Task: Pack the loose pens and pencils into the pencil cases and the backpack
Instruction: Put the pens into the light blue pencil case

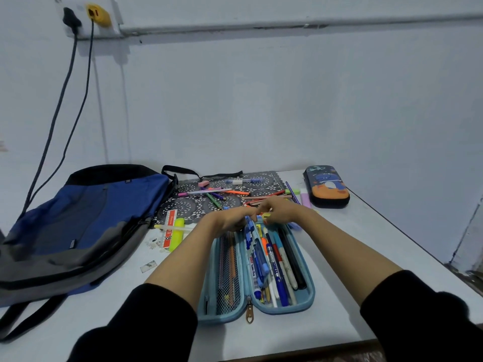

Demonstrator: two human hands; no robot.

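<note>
An open light-blue pencil case [308,291] lies in front of me. Its right half is full of pens [274,265], and its left half is a mesh pocket [227,270]. Both hands meet at the case's far end. My left hand [231,218] curls its fingers over the top of a blue pen [257,254] in the case. My right hand [281,210] pinches a small yellow-green pen end [266,215]. Loose pens and pencils [217,191] lie on a black lace mat [183,207] beyond. A blue and grey backpack [86,218] lies flat at the left. A dark dinosaur-print pencil case [326,188] stands zipped at the back right.
A yellow highlighter [177,231], an orange ruler [170,226] and paper scraps lie between backpack and case. A pink eraser [203,183], a green eraser [294,191] and a lilac block [305,199] sit near the mat. The wall is close behind; the table edge runs along the right.
</note>
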